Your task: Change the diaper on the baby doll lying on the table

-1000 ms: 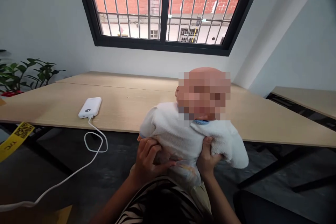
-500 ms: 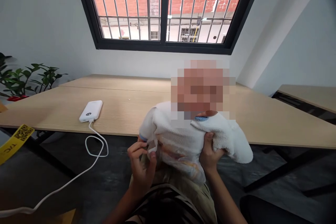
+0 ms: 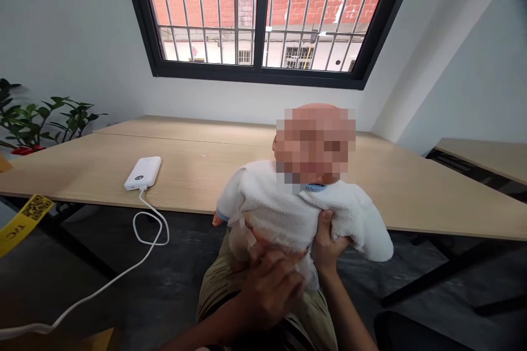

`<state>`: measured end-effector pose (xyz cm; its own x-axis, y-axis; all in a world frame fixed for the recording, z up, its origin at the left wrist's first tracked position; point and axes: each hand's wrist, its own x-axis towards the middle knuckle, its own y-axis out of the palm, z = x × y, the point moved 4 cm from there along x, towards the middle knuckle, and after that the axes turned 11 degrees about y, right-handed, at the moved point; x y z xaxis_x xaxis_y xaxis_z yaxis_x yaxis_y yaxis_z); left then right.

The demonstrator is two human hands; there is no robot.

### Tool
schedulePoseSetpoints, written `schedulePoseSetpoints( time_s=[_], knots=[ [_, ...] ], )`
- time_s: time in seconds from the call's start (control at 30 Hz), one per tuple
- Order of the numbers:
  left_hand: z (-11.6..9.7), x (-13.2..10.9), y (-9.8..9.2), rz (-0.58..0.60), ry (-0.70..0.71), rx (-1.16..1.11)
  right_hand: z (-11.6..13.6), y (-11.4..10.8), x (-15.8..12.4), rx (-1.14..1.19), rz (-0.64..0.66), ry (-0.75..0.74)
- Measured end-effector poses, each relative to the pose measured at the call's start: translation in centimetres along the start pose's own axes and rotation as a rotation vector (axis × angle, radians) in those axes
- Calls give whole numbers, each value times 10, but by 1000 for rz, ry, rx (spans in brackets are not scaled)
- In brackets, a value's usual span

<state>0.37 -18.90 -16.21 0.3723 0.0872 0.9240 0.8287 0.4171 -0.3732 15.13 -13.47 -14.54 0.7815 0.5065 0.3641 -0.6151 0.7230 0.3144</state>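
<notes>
A baby doll (image 3: 284, 186) in a white fleecy top with blue trim sits upright on my lap, facing me. Its head is blurred out. Around the doll's waist is a pale, partly see-through diaper (image 3: 239, 241), its lower part hidden behind my hand. My left hand (image 3: 269, 285) is at the front of the diaper, fingers curled against its upper edge; the fingertips are partly hidden. My right hand (image 3: 327, 244) grips the doll's side below the arm, thumb pressed on the white top.
Just beyond the doll runs a wooden table (image 3: 197, 175). On its left lies a white power bank (image 3: 143, 173) with a white cable (image 3: 123, 277) trailing off the edge. A potted plant (image 3: 49, 120) stands far left, and a yellow tag (image 3: 27, 225) hangs nearer.
My left hand has moved from the diaper's left tab to its front middle, rightward and down. The doll's head has shifted slightly; my right hand keeps its grip.
</notes>
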Motion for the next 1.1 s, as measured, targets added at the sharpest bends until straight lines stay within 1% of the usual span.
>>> schedulePoseSetpoints(
  time_s=[0.07, 0.1, 0.17, 0.2, 0.3, 0.37, 0.43, 0.5, 0.57, 0.63, 0.7, 0.73, 0.8, 0.87, 0.9, 0.93, 1.0, 1.07, 1.1],
  knots=[
    [-8, 1, 4, 71, 112, -25, 0, -1, 0, -8, -9, 10],
    [-9, 2, 4, 93, 121, -18, -1, -1, 1, -9, -9, 15],
    [-4, 4, -2, 96, 69, 30, -1, -1, 2, -9, 5, 21],
    [0, 3, -6, 76, 40, 64, -1, -1, 2, -9, 14, 22],
    [14, -7, -19, 30, -16, 155, -2, -2, 4, -7, 23, 22],
    [27, -18, -24, 6, -106, 163, -4, -4, 5, -3, 12, 27],
    [42, -29, -27, -18, -261, 133, -6, -6, 6, -5, 8, 37],
    [56, -33, -29, -47, -399, 77, -8, -8, 6, -13, 9, 50],
    [68, -29, -34, -91, -473, 28, -9, -11, 6, -21, 15, 57],
    [79, -17, -41, -131, -535, -25, -9, -13, 7, -30, 36, 71],
    [92, -5, -50, -125, -625, -114, -11, -15, 8, -40, 82, 113],
    [97, 1, -53, -95, -671, -178, -12, -16, 9, -47, 111, 142],
    [105, 10, -56, 4, -740, -337, -14, -19, 10, -61, 180, 198],
    [107, 15, -58, 90, -776, -494, -17, -22, 11, -79, 267, 246],
    [106, 15, -58, 115, -795, -567, -17, -24, 11, -92, 320, 267],
    [106, 15, -59, 120, -817, -629, -17, -25, 11, -107, 379, 287],
    [105, 14, -63, 87, -869, -713, -13, -27, 10, -138, 487, 329],
    [105, 15, -67, 31, -893, -740, -5, -29, 11, -174, 543, 365],
    [105, 18, -70, 5, -883, -737, 2, -28, 13, -192, 542, 374]
  ],
)
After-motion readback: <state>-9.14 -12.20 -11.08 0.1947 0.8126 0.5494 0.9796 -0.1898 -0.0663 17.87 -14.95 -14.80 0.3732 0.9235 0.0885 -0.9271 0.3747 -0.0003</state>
